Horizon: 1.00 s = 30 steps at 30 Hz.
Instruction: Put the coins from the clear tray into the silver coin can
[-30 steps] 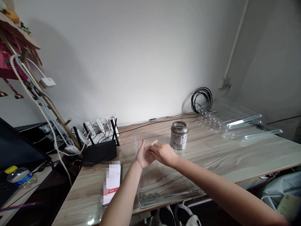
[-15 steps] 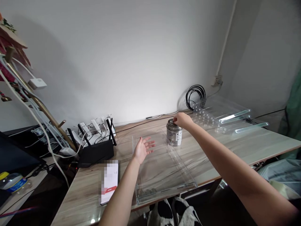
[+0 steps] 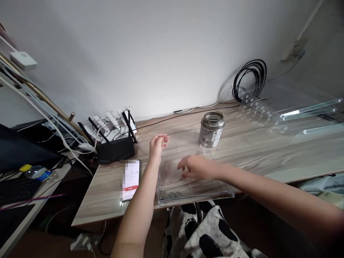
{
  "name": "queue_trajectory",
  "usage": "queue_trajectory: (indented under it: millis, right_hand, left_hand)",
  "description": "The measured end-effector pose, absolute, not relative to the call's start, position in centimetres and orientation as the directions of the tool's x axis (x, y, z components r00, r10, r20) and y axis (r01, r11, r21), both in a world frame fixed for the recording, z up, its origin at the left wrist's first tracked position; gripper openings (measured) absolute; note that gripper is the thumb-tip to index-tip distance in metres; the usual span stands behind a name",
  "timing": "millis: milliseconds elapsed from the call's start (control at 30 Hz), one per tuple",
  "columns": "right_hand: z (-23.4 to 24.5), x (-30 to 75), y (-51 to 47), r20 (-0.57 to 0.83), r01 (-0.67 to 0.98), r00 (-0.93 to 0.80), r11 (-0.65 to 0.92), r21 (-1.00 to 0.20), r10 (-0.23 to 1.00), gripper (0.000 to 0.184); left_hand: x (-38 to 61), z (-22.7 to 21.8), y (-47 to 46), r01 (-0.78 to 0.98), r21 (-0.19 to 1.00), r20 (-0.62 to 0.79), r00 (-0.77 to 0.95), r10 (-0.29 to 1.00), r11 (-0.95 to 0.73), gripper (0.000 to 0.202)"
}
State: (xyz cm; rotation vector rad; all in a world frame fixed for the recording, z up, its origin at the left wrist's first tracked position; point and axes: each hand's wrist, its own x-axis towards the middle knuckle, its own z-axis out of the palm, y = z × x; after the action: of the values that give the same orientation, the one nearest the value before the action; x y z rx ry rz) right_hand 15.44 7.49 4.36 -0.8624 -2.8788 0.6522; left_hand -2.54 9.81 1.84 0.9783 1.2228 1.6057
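My left hand (image 3: 158,144) hovers over the far left corner of a clear acrylic tray (image 3: 223,190), fingers loosely curled and apart, nothing in them. My right hand (image 3: 197,167) is low over the middle of the tray, smeared by motion, fingers pointing left. Several coins (image 3: 170,195) lie at the tray's near left edge. A silver tin with a slotted lid (image 3: 211,129) stands just past the tray's far right corner, clear of both hands.
A phone (image 3: 130,179) lies on the wooden table (image 3: 258,150) left of the tray. A black router and white chargers with cables (image 3: 114,138) sit at the back left. Clear acrylic racks (image 3: 292,111) and a black cable coil (image 3: 248,80) stand at the back right.
My right hand left the top of the tin and came back down over the tray. My left hand stayed near the tray's far left corner. The view dropped toward the table.
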Motion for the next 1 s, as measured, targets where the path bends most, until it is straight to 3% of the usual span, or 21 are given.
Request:
queue_trajectory:
  millis: [100, 300, 400, 533, 667, 800, 900, 1000]
  right_hand:
    - [1.2, 11.9, 4.9, -0.142, 0.379, -0.922, 0.761, -0.527, 0.361, 0.030]
    - [-1.4, 8.6, 4.0, -0.202, 0.478, -0.873, 0.692, -0.541, 0.445, 0.028]
    - [-1.6, 8.3, 4.1, -0.183, 0.459, -0.882, 0.706, -0.539, 0.434, 0.036]
    - [-1.2, 8.4, 3.6, -0.199, 0.499, -0.863, 0.725, -0.474, 0.464, 0.038]
    - [-0.9, 8.3, 3.4, -0.202, 0.489, -0.869, 0.722, -0.490, 0.452, 0.023]
    - [-0.9, 8.0, 3.9, -0.215, 0.422, -0.905, 0.710, -0.564, 0.366, 0.021]
    - [-0.7, 8.3, 4.4, -0.219, 0.371, -0.928, 0.693, -0.618, 0.301, 0.018]
    - [-0.6, 9.3, 4.8, -0.205, 0.409, -0.911, 0.712, -0.571, 0.359, 0.017]
  left_hand:
    - [-2.1, 1.2, 10.0, -0.122, 0.987, 0.065, -0.320, 0.945, -0.109, 0.015]
    - [-1.2, 0.1, 10.3, -0.036, 0.996, 0.065, -0.249, 0.966, -0.076, 0.014]
    - [-1.2, 0.0, 10.3, -0.032, 0.998, 0.053, -0.248, 0.967, -0.063, 0.013]
    - [-1.2, 0.0, 10.4, -0.024, 0.999, 0.040, -0.252, 0.967, -0.048, 0.013]
    - [-1.6, 0.5, 10.1, 0.087, 0.989, 0.139, -0.251, 0.958, -0.121, 0.013]
    - [-2.1, 2.4, 8.9, 0.209, 0.955, 0.251, -0.194, 0.948, -0.210, 0.016]
    - [-2.2, 4.1, 7.2, 0.353, 0.902, 0.287, -0.061, 0.956, -0.248, 0.014]
    - [-2.1, 4.9, 4.9, 0.473, 0.832, 0.218, 0.202, 0.955, -0.290, 0.008]
